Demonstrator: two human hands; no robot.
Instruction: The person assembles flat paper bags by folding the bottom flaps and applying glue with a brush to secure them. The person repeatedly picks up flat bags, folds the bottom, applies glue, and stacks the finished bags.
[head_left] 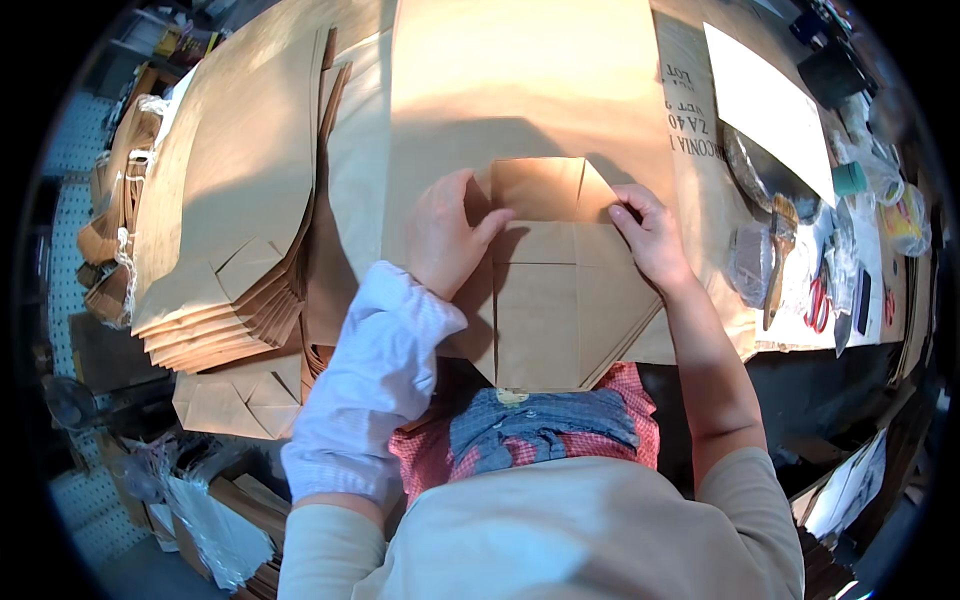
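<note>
A brown paper bag (535, 310) lies in front of me, its creased, folded end toward my body. At its far side a flap (535, 188) stands partly raised, showing its inner face. My left hand (447, 235) grips the flap's left edge, thumb stretched along the paper and fingers mostly hidden behind. On the opposite side my right hand (652, 238) pinches the flap's right corner between thumb and fingers. A blue-white sleeve cover (375, 365) wraps my left forearm, while the right forearm is bare.
Fanned brown paper bags (245, 170) are stacked at the left, with another folded bag (235, 400) below them. String-tied bundles (125, 210) stand farther left. A white sheet (770, 110), a brush (780, 255), red-handled scissors (819, 302) and a knife (843, 320) lie at the right.
</note>
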